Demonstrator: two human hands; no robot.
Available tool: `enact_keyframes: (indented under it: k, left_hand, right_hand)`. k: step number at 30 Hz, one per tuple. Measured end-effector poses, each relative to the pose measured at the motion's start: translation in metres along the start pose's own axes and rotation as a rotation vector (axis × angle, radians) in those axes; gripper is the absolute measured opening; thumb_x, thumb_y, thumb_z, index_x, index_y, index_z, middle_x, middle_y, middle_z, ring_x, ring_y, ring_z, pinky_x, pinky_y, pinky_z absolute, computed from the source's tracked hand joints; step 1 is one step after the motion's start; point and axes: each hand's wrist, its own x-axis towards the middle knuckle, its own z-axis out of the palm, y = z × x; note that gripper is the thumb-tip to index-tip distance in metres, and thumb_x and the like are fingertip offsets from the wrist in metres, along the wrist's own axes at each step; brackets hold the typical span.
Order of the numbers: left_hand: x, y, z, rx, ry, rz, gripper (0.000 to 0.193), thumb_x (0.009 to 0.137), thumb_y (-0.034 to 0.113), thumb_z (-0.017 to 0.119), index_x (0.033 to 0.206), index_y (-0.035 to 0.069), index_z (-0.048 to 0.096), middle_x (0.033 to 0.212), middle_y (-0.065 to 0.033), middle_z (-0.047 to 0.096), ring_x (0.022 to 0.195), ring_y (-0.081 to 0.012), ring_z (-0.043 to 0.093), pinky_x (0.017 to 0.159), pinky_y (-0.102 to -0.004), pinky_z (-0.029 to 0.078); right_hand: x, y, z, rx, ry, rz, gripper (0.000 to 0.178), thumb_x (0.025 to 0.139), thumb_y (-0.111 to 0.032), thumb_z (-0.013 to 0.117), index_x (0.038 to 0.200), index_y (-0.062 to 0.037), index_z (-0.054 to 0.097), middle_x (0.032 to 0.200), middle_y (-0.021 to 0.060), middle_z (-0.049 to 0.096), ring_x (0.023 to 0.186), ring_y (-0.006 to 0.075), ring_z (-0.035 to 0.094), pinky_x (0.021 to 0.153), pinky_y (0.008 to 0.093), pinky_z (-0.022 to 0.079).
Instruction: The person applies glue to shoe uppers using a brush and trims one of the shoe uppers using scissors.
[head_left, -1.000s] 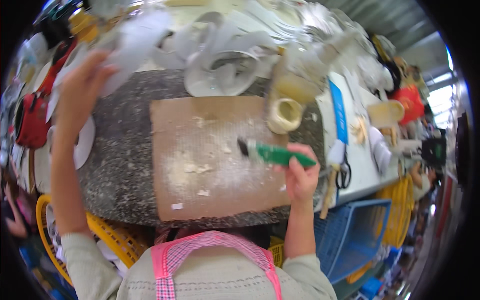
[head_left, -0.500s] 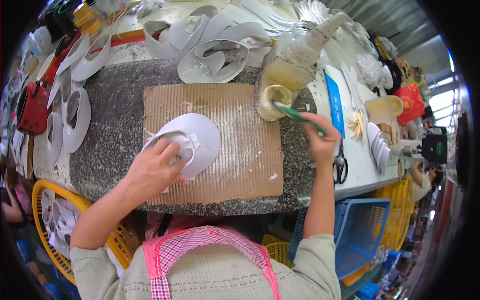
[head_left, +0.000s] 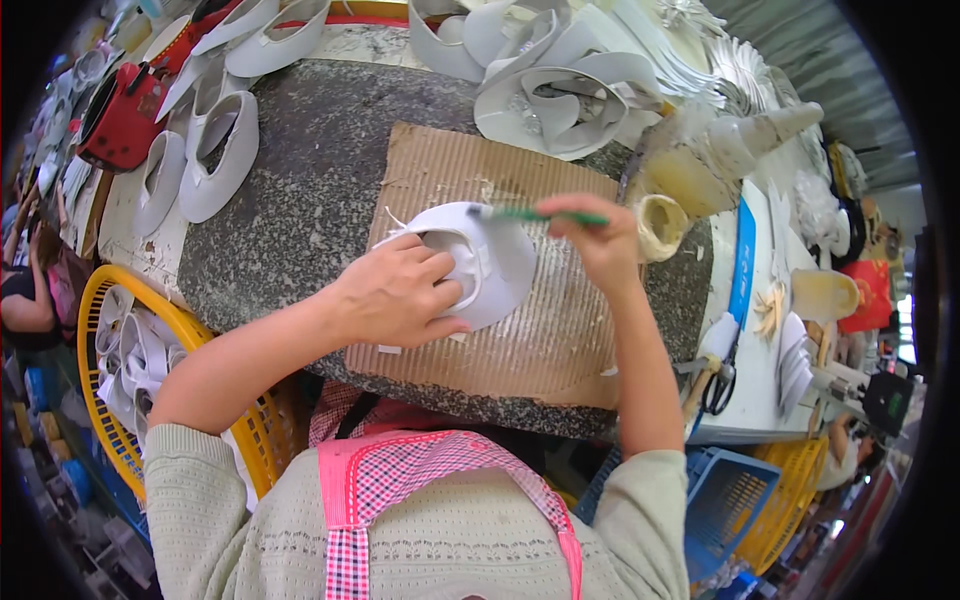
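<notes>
A white, rounded piece that looks like a shoe upper (head_left: 508, 265) lies on a ridged cardboard sheet (head_left: 560, 340). Bent over its opening, my left hand (head_left: 400, 290) grips the near-left rim and holds it down. My right hand (head_left: 598, 245) is closed around a thin brush with a green handle (head_left: 535, 214). The brush's blurred tip is at the upper's far edge; whether it touches cannot be made out. To the right of that hand stands a stained plastic glue pot (head_left: 660, 222) with a cloudy, bottle-like body.
More white uppers (head_left: 550, 110) lie at the back and the left, one with shiny stones. Black scissors (head_left: 718, 388) and a blue strip (head_left: 743, 265) lie on the right. A yellow basket (head_left: 95, 310) holds white pieces; a blue crate (head_left: 735, 500) stands lower right.
My right hand has lifted the brush out of the glue pot and brought it left to the upper. My left hand stays on the upper. The whole view has shifted.
</notes>
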Motion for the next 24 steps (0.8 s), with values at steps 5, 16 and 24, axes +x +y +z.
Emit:
enact_keyframes:
  k: [5, 16, 24]
  left_hand:
    - [-0.006, -0.001, -0.007, -0.016, 0.148, 0.03, 0.031, 0.069, 0.037, 0.063, 0.071, 0.007, 0.054, 0.072, -0.0055, 0.05, 0.077, -0.0211, 0.05, 0.065, -0.0325, 0.041]
    - [0.006, -0.007, -0.013, -0.238, -0.067, 0.01, 0.024, 0.07, 0.027, 0.061, 0.071, 0.003, 0.055, 0.07, -0.0107, 0.054, 0.07, -0.0277, 0.056, 0.062, -0.0371, 0.045]
    - [-0.007, -0.033, -0.048, -1.347, 0.21, -0.6, 0.012, 0.08, 0.009, 0.058, 0.088, 0.002, 0.052, 0.076, -0.0059, 0.062, 0.071, -0.0083, 0.06, 0.059, -0.021, 0.045]
  right_hand:
    - [-0.006, -0.025, -0.007, -0.092, -0.47, 0.09, 0.02, 0.071, 0.004, 0.061, 0.088, -0.0051, 0.067, 0.076, 0.0028, 0.065, 0.061, 0.0087, 0.056, 0.057, 0.0206, 0.044]
    - [-0.077, -0.032, -0.001, -0.044, -0.044, -0.001, 0.016, 0.073, 0.005, 0.058, 0.084, -0.0016, 0.067, 0.076, 0.0087, 0.065, 0.062, 0.0121, 0.06, 0.055, 0.0231, 0.048]
    - [-0.036, -0.016, -0.099, -0.34, 0.43, -0.105, 0.015, 0.077, 0.002, 0.058, 0.09, -0.0023, 0.064, 0.071, 0.002, 0.059, 0.057, 0.007, 0.051, 0.05, 0.0185, 0.038]
